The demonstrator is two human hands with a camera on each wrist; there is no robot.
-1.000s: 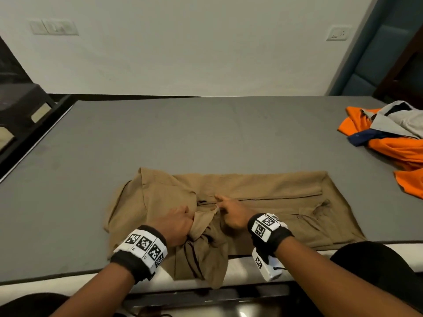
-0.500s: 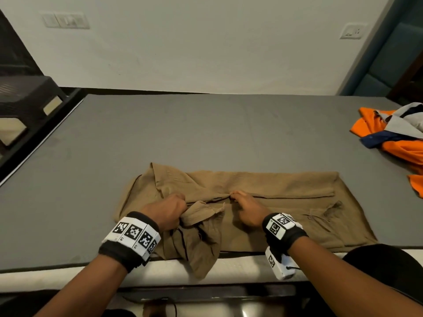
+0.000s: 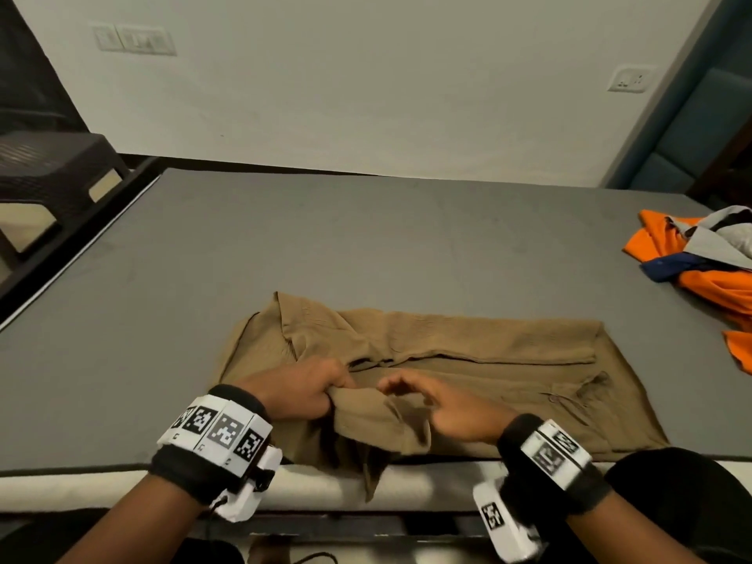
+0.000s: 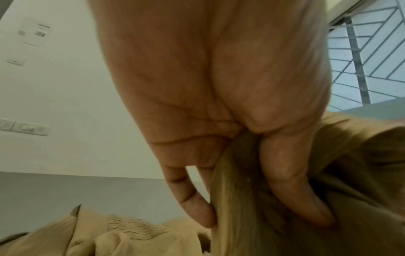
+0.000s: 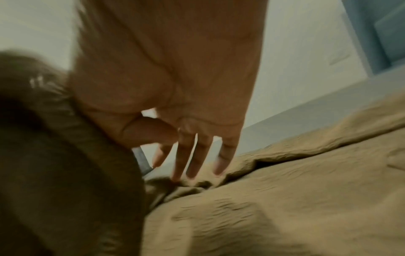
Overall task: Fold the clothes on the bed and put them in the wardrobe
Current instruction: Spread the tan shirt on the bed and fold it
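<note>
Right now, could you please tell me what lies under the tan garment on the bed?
The tan textured garment lies flat on the grey mattress, with one part hanging over the white front edge. Whether anything lies between garment and mattress is hidden by the cloth.

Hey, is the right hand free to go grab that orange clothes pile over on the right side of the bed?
Probably yes. The right hand is open, fingers resting on the tan garment, holding nothing. Bare bed lies between it and the orange pile, though a lean may be needed.
</note>
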